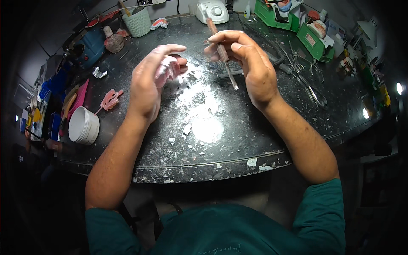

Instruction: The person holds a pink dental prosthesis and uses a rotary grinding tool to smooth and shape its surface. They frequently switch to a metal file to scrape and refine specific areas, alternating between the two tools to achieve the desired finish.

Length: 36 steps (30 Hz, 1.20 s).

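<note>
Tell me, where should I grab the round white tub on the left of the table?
Probably grip the white tub around its round side wall, coming from above with fingers spread on opposite sides. Its open mouth faces up and it sits upright, so the wall is free. A pink tool lies just right of it, and both hands are busy elsewhere.

Pink-and-white dental cast [168,70]: irregular lump, pink part uppermost, white plaster around it; cupped in left hand [148,83], raised above worktop, partly hidden by fingers. Slim hand tool [222,53]: long, brownish handle, pale metal lower end; gripped in right hand [248,63], slanted, upper end away from person, lower tip just above white dust patch.
</note>
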Motion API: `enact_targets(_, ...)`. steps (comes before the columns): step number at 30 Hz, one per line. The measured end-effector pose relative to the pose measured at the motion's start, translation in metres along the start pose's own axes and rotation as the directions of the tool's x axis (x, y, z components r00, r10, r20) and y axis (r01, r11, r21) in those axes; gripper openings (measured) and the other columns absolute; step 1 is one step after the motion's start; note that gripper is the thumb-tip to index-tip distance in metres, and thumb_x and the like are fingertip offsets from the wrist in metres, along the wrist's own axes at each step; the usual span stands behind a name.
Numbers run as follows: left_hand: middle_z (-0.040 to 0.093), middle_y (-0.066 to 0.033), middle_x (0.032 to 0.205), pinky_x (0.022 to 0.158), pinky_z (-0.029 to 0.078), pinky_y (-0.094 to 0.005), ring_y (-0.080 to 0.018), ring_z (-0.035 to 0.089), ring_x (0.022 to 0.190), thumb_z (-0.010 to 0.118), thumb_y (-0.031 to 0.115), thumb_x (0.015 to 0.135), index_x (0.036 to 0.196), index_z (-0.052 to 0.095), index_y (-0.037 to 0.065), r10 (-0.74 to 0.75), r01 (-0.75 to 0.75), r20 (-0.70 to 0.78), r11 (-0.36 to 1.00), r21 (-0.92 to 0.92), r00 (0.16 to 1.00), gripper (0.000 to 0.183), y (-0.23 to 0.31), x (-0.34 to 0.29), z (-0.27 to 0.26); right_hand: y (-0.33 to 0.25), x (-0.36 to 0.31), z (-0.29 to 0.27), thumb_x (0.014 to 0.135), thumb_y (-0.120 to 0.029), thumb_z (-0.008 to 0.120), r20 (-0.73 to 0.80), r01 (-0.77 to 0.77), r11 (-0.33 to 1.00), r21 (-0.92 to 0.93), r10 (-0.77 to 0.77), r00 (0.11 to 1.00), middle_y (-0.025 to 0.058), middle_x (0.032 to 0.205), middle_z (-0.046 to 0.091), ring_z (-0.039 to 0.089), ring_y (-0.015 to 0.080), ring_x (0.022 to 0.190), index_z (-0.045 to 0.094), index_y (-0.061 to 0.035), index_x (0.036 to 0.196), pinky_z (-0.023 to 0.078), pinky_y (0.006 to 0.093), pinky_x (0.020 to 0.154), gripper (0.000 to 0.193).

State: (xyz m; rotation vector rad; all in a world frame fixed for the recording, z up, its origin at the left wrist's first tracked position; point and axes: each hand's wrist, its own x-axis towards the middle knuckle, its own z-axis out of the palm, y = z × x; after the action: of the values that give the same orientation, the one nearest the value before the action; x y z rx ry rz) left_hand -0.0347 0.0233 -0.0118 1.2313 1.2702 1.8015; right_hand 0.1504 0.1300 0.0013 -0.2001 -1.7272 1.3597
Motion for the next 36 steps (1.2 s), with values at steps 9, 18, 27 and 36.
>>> enact_targets(9,0.066,-0.0169,0.103,0.099,0.053,-0.0428,-0.0251,0.066,0.1,0.05,0.033,0.105,0.121,0.059,-0.008,-0.072,0.058,-0.023,0.925,-0.375,0.997,0.045,0.0,0.009,-0.018,0.006,-0.008,0.004,0.101,-0.011,0.059,0.085,-0.076,0.983,-0.167,0.091,0.992,0.0083,0.096,0.064,0.066,0.0162,0.087,0.052,-0.0028,0.121,0.054,0.0297,0.08,0.022)
enact_targets(18,0.063,-0.0241,0.118,0.103,0.051,-0.0508,-0.0355,0.062,0.114,0.043,0.043,0.107,0.116,0.057,-0.004,-0.184,0.113,-0.058,0.791,-0.601,0.981,0.049,-0.004,0.009,-0.015,0.0,-0.022,0.016,0.098,-0.014,0.056,0.281,0.217,0.681,-0.699,-0.017,0.96,0.0136,0.093,0.064,0.065,0.0351,0.08,0.055,-0.0204,0.142,0.055,0.0454,0.072,0.044)
enact_targets(27,0.062,-0.0254,0.119,0.108,0.046,-0.0512,-0.0352,0.062,0.115,0.041,0.045,0.108,0.119,0.055,-0.005,-0.163,0.122,-0.023,0.816,-0.564,0.986,0.053,-0.007,0.005,-0.01,0.011,-0.028,0.018,0.095,-0.01,0.054,0.244,0.221,0.65,-0.728,-0.056,0.968,0.0175,0.094,0.067,0.068,0.0372,0.085,0.053,-0.0137,0.142,0.057,0.0469,0.076,0.047)
enact_targets(36,0.061,-0.0221,0.115,0.106,0.047,-0.0508,-0.0315,0.062,0.11,0.047,0.029,0.104,0.117,0.055,-0.008,-0.313,0.244,-0.019,0.774,-0.584,0.949,0.04,-0.013,0.001,-0.008,-0.007,-0.035,0.025,0.094,-0.012,0.058,0.25,0.204,0.429,-0.88,0.053,0.967,0.0163,0.086,0.065,0.069,0.0342,0.076,0.054,-0.0117,0.14,0.059,0.0446,0.064,0.046)
